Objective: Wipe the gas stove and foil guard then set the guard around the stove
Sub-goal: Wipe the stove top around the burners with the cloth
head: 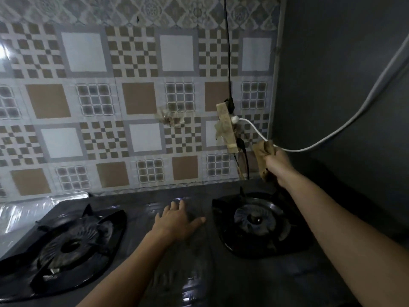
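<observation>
left hand (177, 220) lies flat on the gas stove (192, 251). right hand (279, 167), at 2 o'clock, grips a brown cloth (262, 155), partly hidden. foil guard (33, 209) at 9 o'clock, cut off.

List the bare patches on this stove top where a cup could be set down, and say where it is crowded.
Free: the flat strip of the gas stove between the left burner and right burner, nearer than the left hand resting there. Crowded: the back right corner, where the right hand holds a cloth beside the power strip and white cable.

patterned tile wall (137, 103), taped power strip (228, 127) on it, white cable (345, 127), black cord (228, 52)
</observation>
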Tool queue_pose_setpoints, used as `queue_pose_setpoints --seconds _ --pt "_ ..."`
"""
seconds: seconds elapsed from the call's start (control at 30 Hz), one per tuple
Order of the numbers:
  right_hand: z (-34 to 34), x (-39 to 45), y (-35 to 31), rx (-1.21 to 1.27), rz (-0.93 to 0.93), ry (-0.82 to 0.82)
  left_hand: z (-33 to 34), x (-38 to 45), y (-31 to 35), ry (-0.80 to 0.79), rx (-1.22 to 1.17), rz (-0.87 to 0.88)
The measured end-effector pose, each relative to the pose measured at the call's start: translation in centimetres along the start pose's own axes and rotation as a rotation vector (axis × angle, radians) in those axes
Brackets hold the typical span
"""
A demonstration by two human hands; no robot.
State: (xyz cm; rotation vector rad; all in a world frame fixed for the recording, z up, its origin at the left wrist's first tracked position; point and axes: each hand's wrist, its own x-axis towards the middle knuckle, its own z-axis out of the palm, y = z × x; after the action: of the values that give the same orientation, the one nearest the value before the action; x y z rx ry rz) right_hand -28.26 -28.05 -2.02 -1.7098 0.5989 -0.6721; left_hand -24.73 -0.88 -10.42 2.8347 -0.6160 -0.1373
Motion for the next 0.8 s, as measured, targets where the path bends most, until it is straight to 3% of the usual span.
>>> queue_pose_setpoints --seconds 0.2,0.3,0.43,0.8 --pt "0.8 6.6 1.6 -0.684 -0.026 0.038 1.5 1.3 -0.7 -0.084 0.007 -0.028" --pt "2.2 7.6 3.9 -0.985 -0.009 -0.025 1.9 1.1 -0.9 -0.120 0.045 -0.049" --pt "4.4 7.3 5.7 -1.114 0.074 -0.117 1.8 0.6 -0.9 -0.142 0.086 -0.038" --pt "10.5 4.4 4.3 -1.255 -0.066 -0.317 1.3 0.1 -1.1 -0.191 0.077 -0.023"
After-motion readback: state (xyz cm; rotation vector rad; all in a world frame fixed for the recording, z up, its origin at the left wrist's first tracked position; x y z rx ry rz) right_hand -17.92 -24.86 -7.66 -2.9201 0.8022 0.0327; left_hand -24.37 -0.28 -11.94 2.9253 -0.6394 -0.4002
